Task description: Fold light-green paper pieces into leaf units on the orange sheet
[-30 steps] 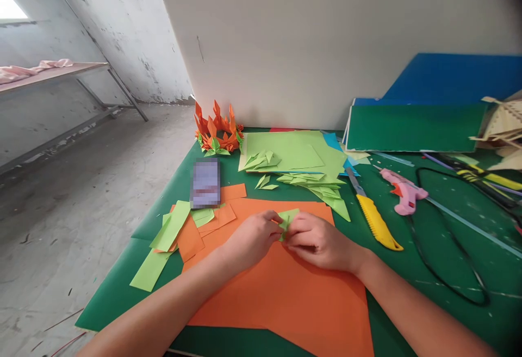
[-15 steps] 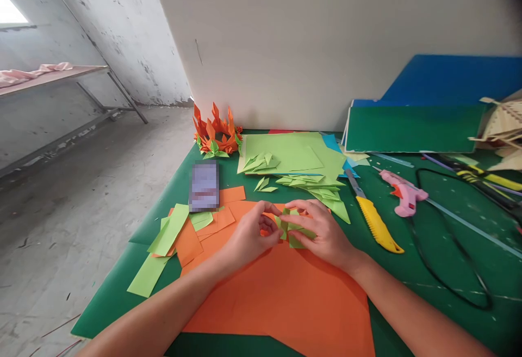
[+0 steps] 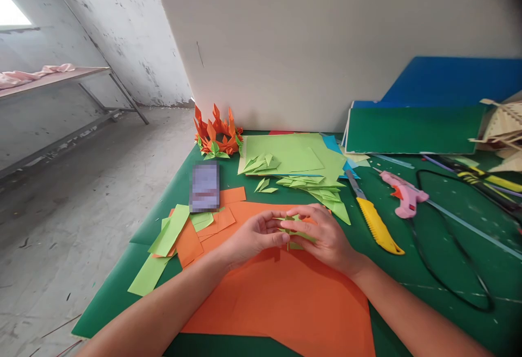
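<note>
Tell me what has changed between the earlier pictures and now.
The left hand has shifted slightly right, its fingertips closing in on those of the right hand, whose fingers have straightened and spread across the small green paper. That paper remains at the fingertips; nothing was clearly let go. The knife, glue gun and paper crown stayed put.

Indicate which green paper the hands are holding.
The small folded piece, held between the left hand and right hand above the orange sheet; the other green papers lie outside both hands.
</note>
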Demonstrator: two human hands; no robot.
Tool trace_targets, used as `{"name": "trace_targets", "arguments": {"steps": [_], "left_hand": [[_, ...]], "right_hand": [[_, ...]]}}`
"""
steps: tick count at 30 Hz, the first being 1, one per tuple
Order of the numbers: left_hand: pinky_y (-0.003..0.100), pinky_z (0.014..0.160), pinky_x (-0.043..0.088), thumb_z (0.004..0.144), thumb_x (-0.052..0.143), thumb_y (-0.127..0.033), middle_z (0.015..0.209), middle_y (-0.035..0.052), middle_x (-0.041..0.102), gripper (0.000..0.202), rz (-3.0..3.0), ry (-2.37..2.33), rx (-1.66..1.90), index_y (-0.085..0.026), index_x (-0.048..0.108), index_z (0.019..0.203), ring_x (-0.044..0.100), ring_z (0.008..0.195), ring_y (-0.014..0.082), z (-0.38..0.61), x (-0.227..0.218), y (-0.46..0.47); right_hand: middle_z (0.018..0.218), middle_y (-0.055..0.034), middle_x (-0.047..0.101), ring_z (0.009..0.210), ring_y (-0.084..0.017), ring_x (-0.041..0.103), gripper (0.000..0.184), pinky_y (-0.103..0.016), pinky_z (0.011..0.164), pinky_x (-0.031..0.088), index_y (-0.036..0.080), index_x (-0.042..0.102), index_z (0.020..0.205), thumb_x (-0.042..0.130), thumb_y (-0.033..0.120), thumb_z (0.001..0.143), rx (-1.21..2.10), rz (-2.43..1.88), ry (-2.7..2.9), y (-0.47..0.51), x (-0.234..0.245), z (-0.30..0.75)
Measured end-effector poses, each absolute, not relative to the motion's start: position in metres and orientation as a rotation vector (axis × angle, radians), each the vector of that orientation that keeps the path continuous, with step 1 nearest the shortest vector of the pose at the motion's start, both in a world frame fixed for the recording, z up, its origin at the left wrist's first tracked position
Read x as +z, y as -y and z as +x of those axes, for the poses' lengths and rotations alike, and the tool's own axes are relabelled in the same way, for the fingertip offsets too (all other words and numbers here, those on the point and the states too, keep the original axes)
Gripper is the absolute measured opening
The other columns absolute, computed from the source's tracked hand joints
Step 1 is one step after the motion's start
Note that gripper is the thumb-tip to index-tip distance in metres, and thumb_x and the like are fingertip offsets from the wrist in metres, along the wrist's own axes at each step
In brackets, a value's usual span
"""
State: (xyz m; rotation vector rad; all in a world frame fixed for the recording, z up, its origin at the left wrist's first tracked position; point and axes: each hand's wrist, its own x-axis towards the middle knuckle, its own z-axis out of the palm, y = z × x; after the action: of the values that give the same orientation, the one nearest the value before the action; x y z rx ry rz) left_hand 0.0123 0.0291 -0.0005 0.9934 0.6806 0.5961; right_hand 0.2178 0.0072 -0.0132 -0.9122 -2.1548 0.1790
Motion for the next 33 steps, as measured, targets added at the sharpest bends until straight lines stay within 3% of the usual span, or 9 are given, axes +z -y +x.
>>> {"name": "trace_targets", "arguments": {"steps": [7,13,19,26,33], "left_hand": [[0.032,0.091,0.047,0.076,0.077,-0.033,0.111,0.0091,0.067,0.044,0.990,-0.682,0.556,-0.020,0.063,0.116,0.063,0.103,0.0203,0.011,0.003,-0.030],[0.031,0.091,0.047,0.075,0.079,-0.029,0.107,0.0074,0.068,0.040,0.962,-0.663,0.564,-0.020,0.064,0.111,0.064,0.100,0.0183,0.009,0.001,-0.033],[0.034,0.090,0.049,0.073,0.080,-0.032,0.111,0.0083,0.066,0.050,0.934,-0.732,0.619,-0.020,0.061,0.118,0.064,0.098,0.0193,0.007,-0.001,-0.038],[0.028,0.078,0.050,0.076,0.073,-0.043,0.093,0.0060,0.067,0.045,1.211,-0.896,0.720,-0.016,0.063,0.109,0.063,0.088,0.0173,0.012,-0.007,-0.038],[0.023,0.068,0.051,0.084,0.061,-0.028,0.103,0.0039,0.063,0.020,1.530,-1.001,0.849,-0.020,0.059,0.102,0.059,0.079,0.0114,0.015,-0.016,-0.034]], "right_hand": [[0.113,-0.0069,0.064,0.101,-0.020,0.059,0.028,-0.035,0.082,0.050,0.028,0.063,0.118,0.060,0.019,0.091,0.088,-0.872,2.136,-0.007,-0.013,0.220],[0.111,-0.0059,0.065,0.101,-0.020,0.059,0.029,-0.035,0.083,0.049,0.030,0.062,0.118,0.059,0.019,0.092,-0.009,-0.878,2.121,-0.006,-0.014,0.222],[0.109,-0.0061,0.063,0.096,-0.020,0.058,0.020,-0.036,0.083,0.047,0.028,0.066,0.104,0.058,0.016,0.090,-0.066,-0.902,2.113,-0.005,-0.013,0.223],[0.103,-0.0042,0.065,0.095,-0.020,0.054,0.012,-0.037,0.084,0.042,0.027,0.067,0.095,0.058,0.020,0.092,-0.087,-0.849,2.267,-0.005,-0.016,0.224],[0.095,-0.0030,0.067,0.093,-0.018,0.054,0.015,-0.036,0.085,0.038,0.026,0.068,0.098,0.053,0.023,0.095,-0.049,-0.823,2.406,-0.009,-0.017,0.225]]}}
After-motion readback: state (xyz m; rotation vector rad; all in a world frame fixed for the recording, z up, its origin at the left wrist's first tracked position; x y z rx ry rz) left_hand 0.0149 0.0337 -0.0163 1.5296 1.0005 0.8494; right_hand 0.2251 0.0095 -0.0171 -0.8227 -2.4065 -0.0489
